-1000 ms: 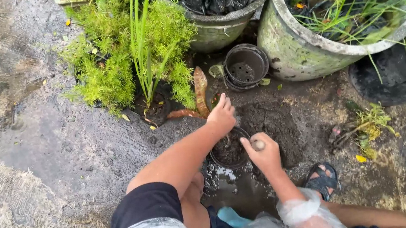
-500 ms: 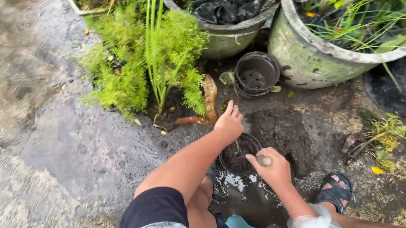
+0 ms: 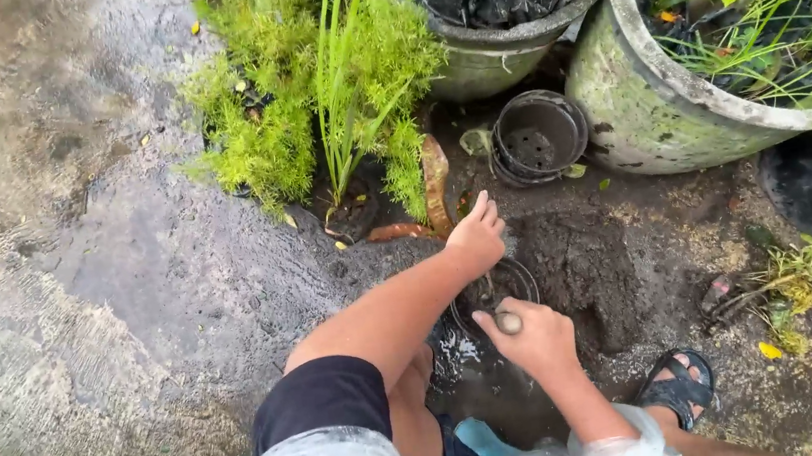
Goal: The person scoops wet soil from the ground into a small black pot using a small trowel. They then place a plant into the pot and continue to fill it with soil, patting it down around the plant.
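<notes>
Head view | counts: two hands, one small black pot (image 3: 517, 282), one empty black pot (image 3: 539, 137), two large grey planters | left hand (image 3: 478, 235) rests on small pot's far rim, fingers spread, holding nothing; right hand (image 3: 536, 337) grips a stubby tool handle (image 3: 509, 323) | small pot dark, soil-filled, upright between both hands; soil heap (image 3: 587, 274) touching at right; wet pavement (image 3: 131, 287) open at left.

feathery green plant (image 3: 311, 87), empty black pots (image 3: 537, 137), mossy planter (image 3: 655, 111)

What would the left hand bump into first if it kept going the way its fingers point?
Probably the long brown dry leaf just past the left hand; the feathery green plant comes after that. Depth is hard to judge.
</notes>
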